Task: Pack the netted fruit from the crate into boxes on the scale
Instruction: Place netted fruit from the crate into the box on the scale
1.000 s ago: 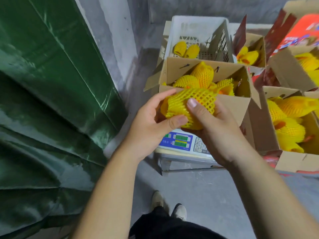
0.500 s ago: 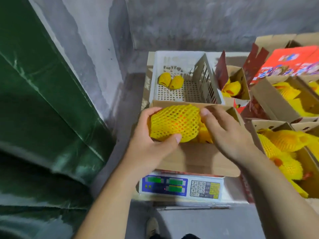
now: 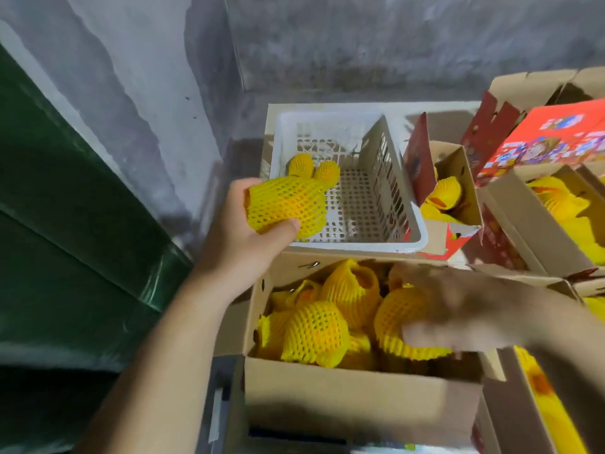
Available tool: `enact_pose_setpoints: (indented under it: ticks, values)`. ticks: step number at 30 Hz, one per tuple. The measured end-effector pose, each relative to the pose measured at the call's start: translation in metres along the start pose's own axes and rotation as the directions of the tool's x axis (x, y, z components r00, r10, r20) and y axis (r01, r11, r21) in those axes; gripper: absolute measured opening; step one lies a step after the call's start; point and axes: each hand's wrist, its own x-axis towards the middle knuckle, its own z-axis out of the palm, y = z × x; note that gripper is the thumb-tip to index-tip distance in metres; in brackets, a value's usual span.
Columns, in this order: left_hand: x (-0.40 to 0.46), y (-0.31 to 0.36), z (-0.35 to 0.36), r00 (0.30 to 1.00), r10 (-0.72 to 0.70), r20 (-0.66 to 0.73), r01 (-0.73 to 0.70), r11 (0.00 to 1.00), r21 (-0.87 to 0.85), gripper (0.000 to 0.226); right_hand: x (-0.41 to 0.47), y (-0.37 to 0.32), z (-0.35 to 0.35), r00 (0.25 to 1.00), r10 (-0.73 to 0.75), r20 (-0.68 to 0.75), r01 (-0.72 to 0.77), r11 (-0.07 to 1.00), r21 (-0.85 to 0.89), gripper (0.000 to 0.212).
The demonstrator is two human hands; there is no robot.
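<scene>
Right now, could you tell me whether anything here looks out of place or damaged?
Mostly tidy. One oddity: the left hand holds a netted fruit over the white crate, away from the box on the scale. The red carton beside the crate has a torn, ragged corner. The right hand is blurred.

The right hand [image 3: 458,309] is blurring at four o'clock, its grip unreadable; the scale [image 3: 229,417] is hiding under the cardboard box [image 3: 357,398].

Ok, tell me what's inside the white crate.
Two netted fruits lie at the far left of the white crate; the left hand and its held fruit cover the near-left corner.
</scene>
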Motion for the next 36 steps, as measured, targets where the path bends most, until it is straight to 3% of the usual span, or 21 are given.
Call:
enact_pose_setpoints:
  ticks: [3,5,7,10,12,15,17,18,21,23,25,28,30,32,36]
  values:
    - [0.046,0.002,0.025,0.996,-0.004,0.086,-0.012,0.984,0.179,0.055,0.017,0.012,-0.059,0.975,-0.195,-0.103,0.219,0.919,0.328,0.057]
    - [0.077,0.000,0.044,0.989,-0.034,0.145,-0.019,0.938,0.346,0.063,0.056,0.017,-0.089,0.955,-0.209,-0.209,0.286,0.830,0.479,0.051]
    - [0.107,-0.010,0.063,0.982,-0.036,0.185,-0.076,0.823,0.563,0.072,0.115,0.026,-0.101,0.949,-0.142,-0.280,0.273,0.813,0.515,0.052]
    - [0.145,-0.032,0.091,0.951,-0.021,0.307,-0.248,0.536,0.807,0.080,0.206,0.039,-0.098,0.973,0.022,-0.231,0.042,0.963,0.267,0.070]
    - [0.162,-0.049,0.107,0.902,-0.102,0.420,-0.368,0.330,0.869,0.087,0.252,0.046,-0.088,0.985,0.102,-0.136,-0.097,0.994,0.040,0.079]
    - [0.183,-0.077,0.122,0.850,-0.226,0.476,-0.464,0.105,0.879,0.088,0.297,0.057,-0.067,0.998,0.066,-0.004,-0.065,0.979,-0.193,0.068]
    - [0.199,-0.091,0.127,0.844,-0.277,0.460,-0.473,0.022,0.881,0.084,0.318,0.066,-0.054,0.998,0.046,0.042,-0.026,0.921,-0.390,0.060]
    - [0.206,-0.096,0.128,0.840,-0.300,0.452,-0.475,-0.003,0.880,0.083,0.327,0.067,-0.046,0.998,0.034,0.047,-0.005,0.860,-0.511,0.068]
    - [0.216,-0.116,0.136,0.801,-0.338,0.494,-0.526,-0.004,0.850,0.077,0.348,0.056,-0.017,0.980,-0.148,0.134,0.200,0.742,-0.640,0.084]
    - [0.210,-0.129,0.142,0.766,-0.313,0.561,-0.579,0.044,0.814,0.071,0.357,0.042,0.006,0.917,-0.214,0.338,0.371,0.768,-0.522,0.079]
    - [0.197,-0.144,0.144,0.720,-0.267,0.640,-0.638,0.105,0.762,0.071,0.367,0.036,0.024,0.883,-0.194,0.428,0.384,0.823,-0.419,0.069]
    - [0.185,-0.156,0.144,0.584,-0.394,0.710,-0.661,0.278,0.697,0.085,0.371,0.035,0.028,0.875,-0.209,0.436,0.386,0.845,-0.369,0.079]
    - [0.184,-0.156,0.146,0.557,-0.365,0.746,-0.648,0.370,0.666,0.075,0.369,0.043,0.019,0.880,-0.232,0.414,0.370,0.882,-0.292,0.084]
    - [0.184,-0.154,0.148,0.558,-0.360,0.748,-0.628,0.405,0.664,0.066,0.366,0.056,0.003,0.910,-0.256,0.326,0.323,0.931,-0.169,0.082]
    - [0.179,-0.155,0.151,0.469,-0.623,0.626,-0.551,0.347,0.759,0.082,0.364,0.069,-0.029,0.969,-0.156,0.194,0.159,0.987,-0.003,0.073]
